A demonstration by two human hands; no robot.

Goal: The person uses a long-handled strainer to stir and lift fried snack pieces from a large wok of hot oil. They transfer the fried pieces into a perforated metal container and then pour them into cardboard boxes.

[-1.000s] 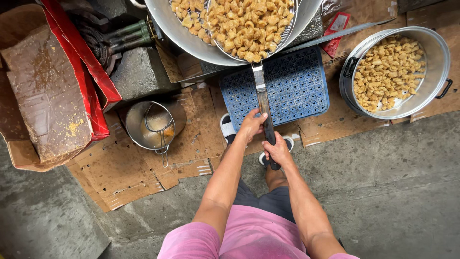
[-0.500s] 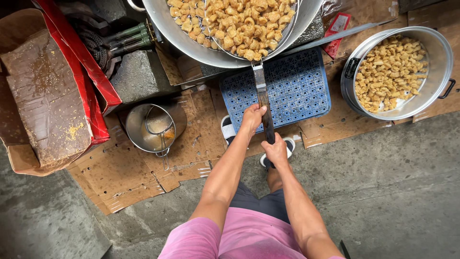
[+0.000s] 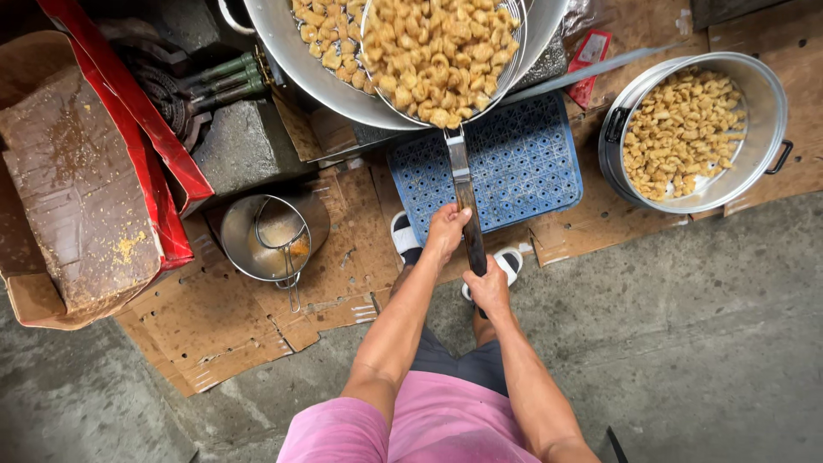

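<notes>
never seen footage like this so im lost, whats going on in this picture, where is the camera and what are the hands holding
The camera sits on a person's head and looks straight down, so you see their own arms, pink shirt and feet. Both hands grip one long handle: the left hand higher up, the right hand near its end. The handle belongs to a wire skimmer heaped with golden fried pieces, held over a big metal wok. On the right stands a pot partly filled with the same pieces. A small pot with a strainer sits to the left, on flattened cardboard. A blue crate lies under the handle.
</notes>
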